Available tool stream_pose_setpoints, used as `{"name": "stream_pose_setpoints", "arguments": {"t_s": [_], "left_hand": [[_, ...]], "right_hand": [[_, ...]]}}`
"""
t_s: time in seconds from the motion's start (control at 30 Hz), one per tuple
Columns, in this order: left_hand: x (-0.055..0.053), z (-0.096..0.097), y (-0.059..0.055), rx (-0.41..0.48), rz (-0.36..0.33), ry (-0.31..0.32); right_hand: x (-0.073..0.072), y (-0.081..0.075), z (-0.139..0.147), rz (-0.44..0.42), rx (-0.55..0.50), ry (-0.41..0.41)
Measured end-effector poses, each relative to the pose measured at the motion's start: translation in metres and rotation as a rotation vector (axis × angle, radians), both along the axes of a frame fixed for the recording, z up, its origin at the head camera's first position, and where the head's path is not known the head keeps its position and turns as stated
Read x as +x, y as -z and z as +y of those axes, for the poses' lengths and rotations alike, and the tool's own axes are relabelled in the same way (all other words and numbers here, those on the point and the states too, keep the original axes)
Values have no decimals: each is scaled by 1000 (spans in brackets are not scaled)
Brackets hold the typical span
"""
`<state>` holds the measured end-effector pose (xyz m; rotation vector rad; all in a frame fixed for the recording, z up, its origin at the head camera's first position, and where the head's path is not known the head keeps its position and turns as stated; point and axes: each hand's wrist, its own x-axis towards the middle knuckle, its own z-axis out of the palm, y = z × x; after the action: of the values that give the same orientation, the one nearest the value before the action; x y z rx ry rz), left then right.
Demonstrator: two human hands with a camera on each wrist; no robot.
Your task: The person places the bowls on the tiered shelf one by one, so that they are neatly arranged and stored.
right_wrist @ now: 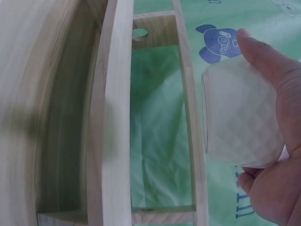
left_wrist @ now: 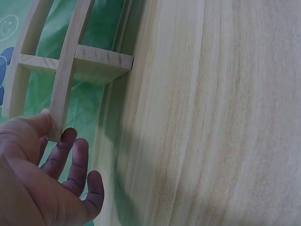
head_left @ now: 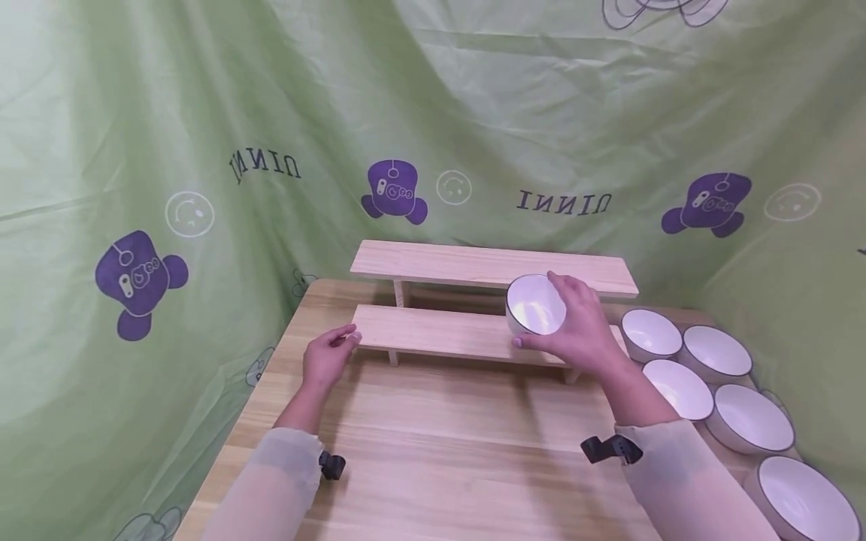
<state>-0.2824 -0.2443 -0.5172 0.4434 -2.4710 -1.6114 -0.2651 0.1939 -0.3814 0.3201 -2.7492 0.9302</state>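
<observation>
My right hand [head_left: 580, 321] grips a white bowl [head_left: 536, 304] with a dark rim. The bowl is tilted, its inside turned toward the head camera, and in that view it overlaps the lower board of the wooden shelf. Faceted relief covers the outside of the bowl [right_wrist: 244, 115] in the right wrist view, where thumb and fingers span it. At the left end of the two-tier wooden shelf [head_left: 433, 329], my left hand [head_left: 329, 356] pinches the lower board's corner. The left wrist view puts the thumb on one face of that board [left_wrist: 62, 101] and a fingertip against the other.
Several more white bowls [head_left: 717, 353] stand on the right side of the wooden table [head_left: 433, 466], set close together. The shelf's upper board [head_left: 494, 263] runs along the back. A green printed cloth [head_left: 433, 113] hangs behind and at both sides.
</observation>
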Motion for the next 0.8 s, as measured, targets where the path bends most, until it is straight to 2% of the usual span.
{"name": "stream_pose_setpoints", "arguments": {"t_s": [0.57, 0.8], "left_hand": [[-2, -1, 1, -3, -12, -13], [-4, 0, 3, 52, -12, -10]], "right_hand": [[-22, -11, -20, 16, -18, -52], [-29, -12, -31, -11, -21, -68]]}}
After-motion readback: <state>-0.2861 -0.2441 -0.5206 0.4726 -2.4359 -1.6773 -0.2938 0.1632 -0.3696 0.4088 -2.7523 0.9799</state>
